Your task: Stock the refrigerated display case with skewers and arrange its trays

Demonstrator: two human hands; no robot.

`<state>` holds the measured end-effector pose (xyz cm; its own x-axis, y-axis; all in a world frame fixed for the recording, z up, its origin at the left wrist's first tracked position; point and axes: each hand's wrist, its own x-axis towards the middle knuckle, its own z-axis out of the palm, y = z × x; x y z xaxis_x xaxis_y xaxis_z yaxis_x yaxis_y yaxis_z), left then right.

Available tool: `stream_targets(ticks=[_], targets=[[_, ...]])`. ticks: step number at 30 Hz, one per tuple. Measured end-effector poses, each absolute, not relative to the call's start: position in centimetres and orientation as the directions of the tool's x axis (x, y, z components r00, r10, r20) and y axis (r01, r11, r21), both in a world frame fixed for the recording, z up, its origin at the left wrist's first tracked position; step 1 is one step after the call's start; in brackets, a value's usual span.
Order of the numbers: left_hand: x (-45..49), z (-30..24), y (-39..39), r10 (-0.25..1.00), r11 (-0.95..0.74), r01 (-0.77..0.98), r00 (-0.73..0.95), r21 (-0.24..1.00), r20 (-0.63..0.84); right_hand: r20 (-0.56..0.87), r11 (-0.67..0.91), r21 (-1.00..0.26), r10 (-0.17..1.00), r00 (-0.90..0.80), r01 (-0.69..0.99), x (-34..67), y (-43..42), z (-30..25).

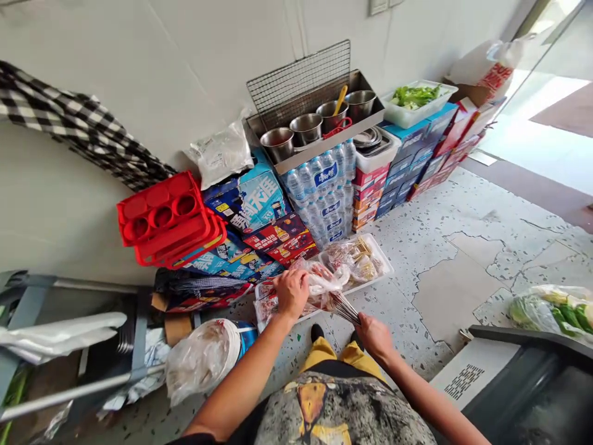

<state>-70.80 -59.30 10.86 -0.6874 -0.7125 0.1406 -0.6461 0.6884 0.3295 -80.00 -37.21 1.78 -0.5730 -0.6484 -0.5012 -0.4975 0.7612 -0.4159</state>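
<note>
My right hand (374,335) is closed round the ends of a bundle of thin skewers (343,307), which slants up to the left into a clear plastic bag (330,279). My left hand (291,292) grips the bag at its left side, fingers curled over the plastic. Reddish food shows through the bag around the skewers' far ends. Just under my hands is a white tray (260,315) with bagged reddish food in it. Beside it on the floor, a second white tray (389,267) holds more bagged skewers (365,262).
Stacked drink cartons (259,198) and shrink-wrapped water bottles (324,191) line the wall. Above them is a metal box (319,147) with several steel pots. Red crates (167,216) and a white bucket (227,340) stand left. A dark-topped appliance (523,377) is at lower right.
</note>
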Motion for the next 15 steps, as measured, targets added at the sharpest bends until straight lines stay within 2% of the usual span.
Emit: stream_targets(ticks=[1, 3, 5, 6, 8, 11, 13, 15], targets=[[-70.8, 11.2, -59.1, -0.623, 0.775, -0.572, -0.762, 0.269, 0.174, -0.511, 0.752, -0.409, -0.658, -0.553, -0.517, -79.9, -37.3, 1.9], [-71.0, 11.5, -58.7, -0.32, 0.942, -0.3, -0.938, 0.152, 0.132, -0.525, 0.732, -0.406, -0.677, -0.516, -0.547, -79.7, -37.4, 1.9], [-71.4, 11.2, -58.3, 0.002, 0.997, 0.0, -0.999, 0.074, -0.034, -0.529, 0.726, -0.417, -0.683, -0.503, -0.547, -79.5, -37.6, 1.6], [-71.6, 10.9, -58.3, 0.096, 0.995, 0.092, -0.989, 0.043, -0.114, -0.53, 0.722, -0.425, -0.687, -0.497, -0.546, -79.4, -37.7, 1.5], [-71.8, 10.1, -58.4, 0.167, 0.984, 0.175, -0.965, -0.022, -0.202, -0.529, 0.71, -0.454, -0.701, -0.478, -0.539, -79.2, -37.8, 1.1], [-71.5, 9.5, -59.3, 0.182, 0.974, 0.202, -0.965, -0.097, -0.188, -0.538, 0.697, -0.491, -0.715, -0.447, -0.523, -79.0, -38.0, 0.9], [-71.3, 9.9, -60.4, 0.17, 0.979, 0.185, -0.974, -0.087, -0.151, -0.551, 0.7, -0.495, -0.711, -0.437, -0.515, -79.1, -38.3, 0.9], [-71.3, 11.0, -62.1, 0.097, 0.995, 0.099, -0.991, -0.016, -0.087, -0.568, 0.711, -0.501, -0.7, -0.432, -0.493, -79.3, -38.6, 0.7]])
